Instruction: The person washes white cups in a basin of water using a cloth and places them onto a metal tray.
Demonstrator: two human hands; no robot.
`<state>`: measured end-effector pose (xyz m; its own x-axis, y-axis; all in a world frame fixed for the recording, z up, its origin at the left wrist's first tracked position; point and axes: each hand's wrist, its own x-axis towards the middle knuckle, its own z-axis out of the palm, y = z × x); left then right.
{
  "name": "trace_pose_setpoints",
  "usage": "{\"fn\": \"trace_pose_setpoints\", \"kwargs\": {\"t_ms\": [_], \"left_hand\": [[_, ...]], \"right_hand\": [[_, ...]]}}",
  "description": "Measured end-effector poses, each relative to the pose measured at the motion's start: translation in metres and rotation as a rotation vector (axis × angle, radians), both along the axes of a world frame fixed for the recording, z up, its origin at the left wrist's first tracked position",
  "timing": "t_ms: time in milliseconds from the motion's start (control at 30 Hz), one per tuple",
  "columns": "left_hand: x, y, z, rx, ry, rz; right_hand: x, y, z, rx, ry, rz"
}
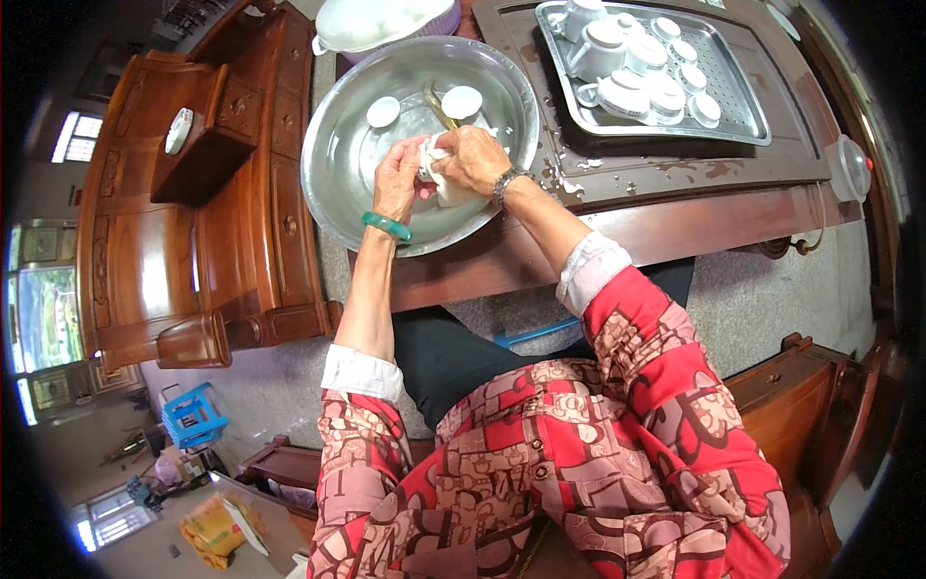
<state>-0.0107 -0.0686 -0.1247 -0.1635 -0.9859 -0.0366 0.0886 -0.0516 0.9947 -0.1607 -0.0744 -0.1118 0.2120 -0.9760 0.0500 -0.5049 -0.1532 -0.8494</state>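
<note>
Both my hands are over a wide metal basin point(329, 170) that stands at the table's left end. My left hand point(396, 177), with a green bangle at the wrist, grips a small white cup point(424, 163), largely hidden by fingers and cloth. My right hand point(476, 161) presses a whitish cloth point(454, 194) against the cup, and the cloth's lower part hangs below the fingers. Past my fingers, two small white cups point(383, 112) lie apart on the basin's bottom. Beside the right one are brass-coloured tongs point(439, 108), their near end hidden behind my right hand.
A perforated metal tray point(731, 87) on the table's dark panel point(673, 170) holds white teapots point(599, 54) and several small cups point(704, 110). Water is splashed around it. Behind the basin is a purple tub with a translucent cover point(387, 25). Carved wooden furniture point(239, 239) stands at left.
</note>
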Motion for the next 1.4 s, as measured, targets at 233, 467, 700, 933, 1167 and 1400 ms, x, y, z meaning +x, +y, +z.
{"fn": "trace_pose_setpoints", "kwargs": {"t_ms": [233,467,700,933,1167,1400], "left_hand": [[0.011,-0.004,-0.007,0.034,0.043,0.02],[0.009,-0.003,-0.006,0.032,0.037,0.011],[-0.001,-0.003,0.0,0.006,0.13,0.203],[0.003,0.001,0.0,0.049,0.052,0.016],[0.004,0.001,0.0,0.036,0.172,0.106],[0.008,0.001,0.0,0.037,0.065,-0.01]], "right_hand": [[0.001,-0.008,-0.005,0.09,-0.415,0.123],[0.002,-0.005,-0.011,-0.051,-0.044,0.043],[0.001,-0.01,-0.014,0.206,-0.472,0.259],[0.004,-0.002,-0.006,-0.128,0.016,0.095],[0.0,-0.003,-0.007,0.163,-0.585,0.191],[-0.001,-0.005,-0.006,-0.073,-0.1,0.137]]}}
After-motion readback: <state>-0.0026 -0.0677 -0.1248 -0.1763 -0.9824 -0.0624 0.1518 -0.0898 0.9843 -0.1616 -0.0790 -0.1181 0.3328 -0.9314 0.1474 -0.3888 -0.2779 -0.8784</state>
